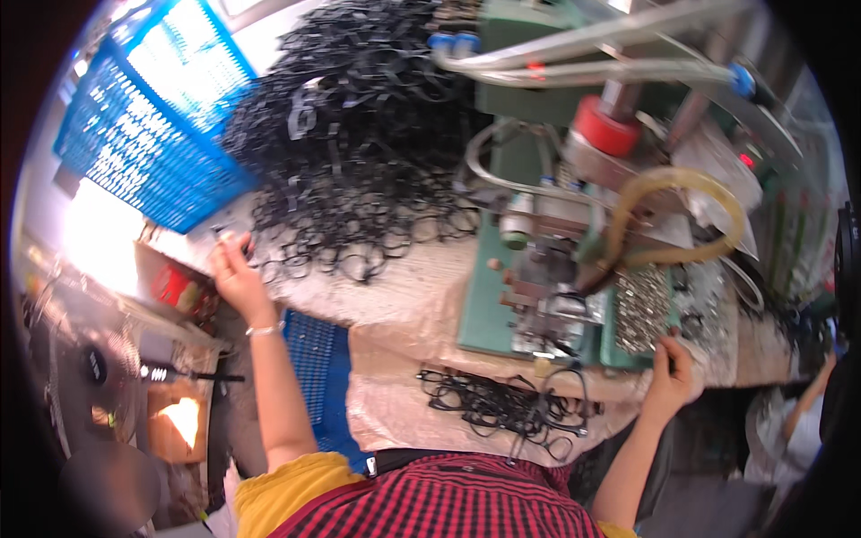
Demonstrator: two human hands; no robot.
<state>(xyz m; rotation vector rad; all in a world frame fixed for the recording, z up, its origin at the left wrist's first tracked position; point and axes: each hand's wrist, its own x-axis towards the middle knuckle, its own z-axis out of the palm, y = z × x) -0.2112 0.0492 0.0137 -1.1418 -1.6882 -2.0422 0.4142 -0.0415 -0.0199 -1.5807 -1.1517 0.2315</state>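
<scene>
My left hand [235, 272] reaches out to the left edge of a big heap of black frame-shaped loops [359, 152] on the cloth-covered bench [404, 305]; its fingers pinch something black at the heap's rim. My right hand [674, 366] rests at the front right of a green bench machine [547, 269], beside a pile of small shiny metal parts [642, 309]; whether it holds one is hidden. A smaller bunch of black loops [502, 403] lies at the bench's near edge, in front of my red checked shirt.
A blue slotted plastic crate [152, 117] stands at the far left behind the heap. Grey pipes, a red knob [603, 125] and a yellowish hose [682, 215] rise from the machine. Another blue crate [314, 368] sits under the bench. Another person's arm [812, 394] shows at the right.
</scene>
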